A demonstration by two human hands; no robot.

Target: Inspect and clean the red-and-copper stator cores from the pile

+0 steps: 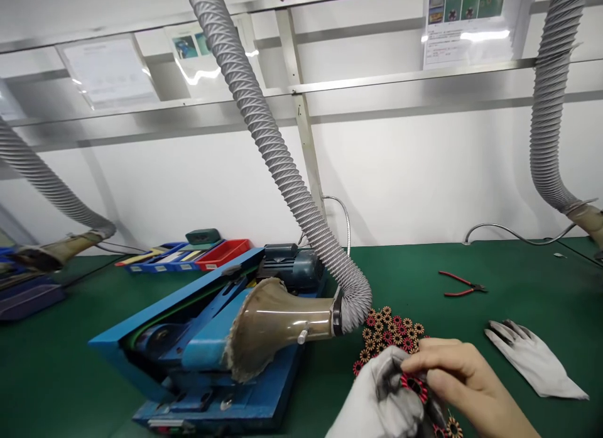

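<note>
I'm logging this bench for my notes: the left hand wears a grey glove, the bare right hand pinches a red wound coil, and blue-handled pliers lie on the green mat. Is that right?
One detail is off: the pliers have red handles, not blue, as the head view shows. The rest holds: the left hand wears a grey glove, and the bare right hand pinches a red wound coil over the green mat.

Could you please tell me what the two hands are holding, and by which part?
Both the gloved left hand and bare right hand pinch one red coil ring by its rim.
</note>
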